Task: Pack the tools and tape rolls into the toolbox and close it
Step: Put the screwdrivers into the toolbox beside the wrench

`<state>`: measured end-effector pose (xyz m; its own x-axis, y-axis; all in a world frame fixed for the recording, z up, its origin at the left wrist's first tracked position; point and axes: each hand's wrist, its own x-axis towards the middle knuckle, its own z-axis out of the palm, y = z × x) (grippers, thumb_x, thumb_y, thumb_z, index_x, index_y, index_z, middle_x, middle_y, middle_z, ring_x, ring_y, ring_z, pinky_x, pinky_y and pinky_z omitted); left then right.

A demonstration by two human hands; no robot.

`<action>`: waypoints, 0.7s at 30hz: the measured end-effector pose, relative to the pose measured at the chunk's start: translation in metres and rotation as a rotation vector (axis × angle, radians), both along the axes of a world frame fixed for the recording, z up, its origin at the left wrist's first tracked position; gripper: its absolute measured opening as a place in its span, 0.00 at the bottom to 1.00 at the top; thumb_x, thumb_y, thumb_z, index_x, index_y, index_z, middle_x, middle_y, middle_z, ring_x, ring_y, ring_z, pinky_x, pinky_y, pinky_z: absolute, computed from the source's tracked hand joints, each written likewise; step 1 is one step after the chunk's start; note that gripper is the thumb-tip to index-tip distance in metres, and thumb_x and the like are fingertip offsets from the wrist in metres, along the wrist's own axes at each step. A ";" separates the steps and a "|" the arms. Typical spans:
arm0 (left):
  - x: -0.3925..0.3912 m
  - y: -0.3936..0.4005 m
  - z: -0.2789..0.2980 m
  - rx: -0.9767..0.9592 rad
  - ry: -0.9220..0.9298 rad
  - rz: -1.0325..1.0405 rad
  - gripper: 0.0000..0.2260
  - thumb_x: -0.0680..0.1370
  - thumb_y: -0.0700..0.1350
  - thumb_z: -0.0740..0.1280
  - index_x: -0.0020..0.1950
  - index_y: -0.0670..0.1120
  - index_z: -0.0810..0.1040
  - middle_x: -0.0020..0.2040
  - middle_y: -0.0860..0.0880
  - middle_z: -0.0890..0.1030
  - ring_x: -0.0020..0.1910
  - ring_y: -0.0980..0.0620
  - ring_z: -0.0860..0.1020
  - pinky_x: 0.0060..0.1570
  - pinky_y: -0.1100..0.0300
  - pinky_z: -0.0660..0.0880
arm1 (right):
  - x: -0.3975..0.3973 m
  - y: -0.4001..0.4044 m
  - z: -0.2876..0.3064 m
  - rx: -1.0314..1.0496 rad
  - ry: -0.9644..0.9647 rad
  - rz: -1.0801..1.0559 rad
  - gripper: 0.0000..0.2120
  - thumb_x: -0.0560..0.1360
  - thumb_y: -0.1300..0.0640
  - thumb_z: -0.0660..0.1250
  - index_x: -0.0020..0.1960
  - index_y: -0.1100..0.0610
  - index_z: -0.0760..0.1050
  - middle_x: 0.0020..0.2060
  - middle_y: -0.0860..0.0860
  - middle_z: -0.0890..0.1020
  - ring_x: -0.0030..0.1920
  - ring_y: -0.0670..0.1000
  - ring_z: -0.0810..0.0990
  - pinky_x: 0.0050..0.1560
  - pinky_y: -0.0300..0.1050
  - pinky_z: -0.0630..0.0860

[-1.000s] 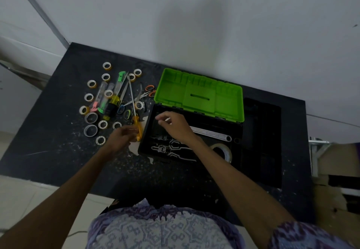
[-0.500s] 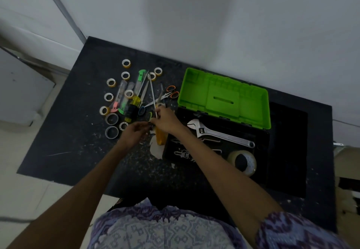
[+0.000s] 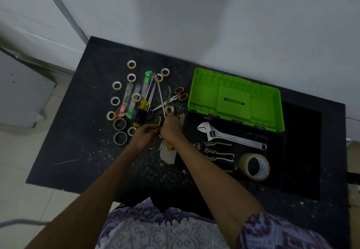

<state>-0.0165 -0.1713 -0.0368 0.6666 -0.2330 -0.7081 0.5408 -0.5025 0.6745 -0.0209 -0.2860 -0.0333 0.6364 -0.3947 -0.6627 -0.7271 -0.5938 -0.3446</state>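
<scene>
The black toolbox (image 3: pixel 272 178) lies open with its green lid (image 3: pixel 233 100) raised at the back. Inside it are an adjustable wrench (image 3: pixel 229 136), pliers (image 3: pixel 216 151) and a large clear tape roll (image 3: pixel 254 167). Left of the box, my right hand (image 3: pixel 171 128) grips a long screwdriver (image 3: pixel 160 100); its thin shaft points away from me and its orange handle end shows below my wrist. My left hand (image 3: pixel 145 136) has curled fingers that meet my right hand at the screwdriver. Whether the left hand holds anything is hidden.
Left of my hands is a pile on the black table (image 3: pixel 78 151): several small tape rolls (image 3: pixel 116 86), utility knives (image 3: pixel 147 81), a yellow-handled screwdriver (image 3: pixel 143 106) and orange-handled scissors (image 3: pixel 180 94). Two grey tape rings (image 3: pixel 120 137) lie nearest. A white wall stands behind.
My right hand left the toolbox, crossed to the left and took the orange-handled screwdriver that my left hand was holding. My view shifted left, so the toolbox sits further right.
</scene>
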 end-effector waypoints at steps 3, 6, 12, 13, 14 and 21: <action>0.000 0.003 0.000 -0.023 0.028 0.028 0.13 0.80 0.37 0.64 0.63 0.36 0.74 0.46 0.48 0.80 0.42 0.51 0.79 0.49 0.55 0.78 | -0.001 0.003 -0.003 -0.024 0.018 0.020 0.29 0.77 0.66 0.67 0.73 0.63 0.57 0.68 0.64 0.68 0.64 0.63 0.73 0.60 0.55 0.73; 0.001 0.005 0.003 -0.056 0.032 0.048 0.12 0.80 0.38 0.64 0.63 0.36 0.75 0.52 0.44 0.81 0.45 0.51 0.80 0.51 0.54 0.78 | 0.000 0.004 -0.002 0.006 0.026 0.019 0.33 0.75 0.66 0.69 0.74 0.63 0.56 0.68 0.64 0.67 0.63 0.64 0.74 0.59 0.55 0.74; -0.002 0.005 0.009 -0.104 0.027 0.175 0.13 0.81 0.40 0.63 0.64 0.38 0.75 0.50 0.45 0.81 0.47 0.45 0.81 0.54 0.45 0.77 | -0.013 0.000 0.007 0.191 -0.105 -0.145 0.20 0.75 0.64 0.68 0.65 0.60 0.68 0.60 0.59 0.76 0.59 0.59 0.77 0.48 0.47 0.74; -0.002 0.003 0.012 -0.115 0.028 0.214 0.12 0.81 0.41 0.62 0.64 0.39 0.75 0.51 0.44 0.81 0.45 0.47 0.81 0.50 0.47 0.78 | -0.017 -0.001 0.009 0.247 -0.130 -0.182 0.18 0.75 0.63 0.67 0.64 0.59 0.70 0.59 0.58 0.76 0.58 0.58 0.77 0.49 0.47 0.74; -0.003 0.000 0.015 -0.136 0.027 0.251 0.12 0.82 0.42 0.61 0.64 0.41 0.74 0.52 0.44 0.81 0.44 0.49 0.81 0.47 0.51 0.78 | -0.021 -0.003 0.011 0.300 -0.153 -0.220 0.17 0.75 0.62 0.67 0.63 0.57 0.71 0.59 0.57 0.77 0.58 0.56 0.77 0.52 0.47 0.76; -0.007 -0.023 0.037 -0.234 -0.080 0.314 0.11 0.79 0.45 0.66 0.61 0.46 0.78 0.49 0.46 0.83 0.46 0.51 0.81 0.46 0.56 0.79 | -0.051 -0.024 0.038 0.539 -0.279 -0.354 0.14 0.78 0.58 0.68 0.63 0.55 0.75 0.54 0.51 0.79 0.52 0.49 0.77 0.44 0.38 0.76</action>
<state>-0.0231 -0.1945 0.0007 0.7820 -0.1577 -0.6030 0.5848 -0.1490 0.7974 -0.0723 -0.3103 0.0046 0.7053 -0.2719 -0.6547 -0.6865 -0.0314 -0.7264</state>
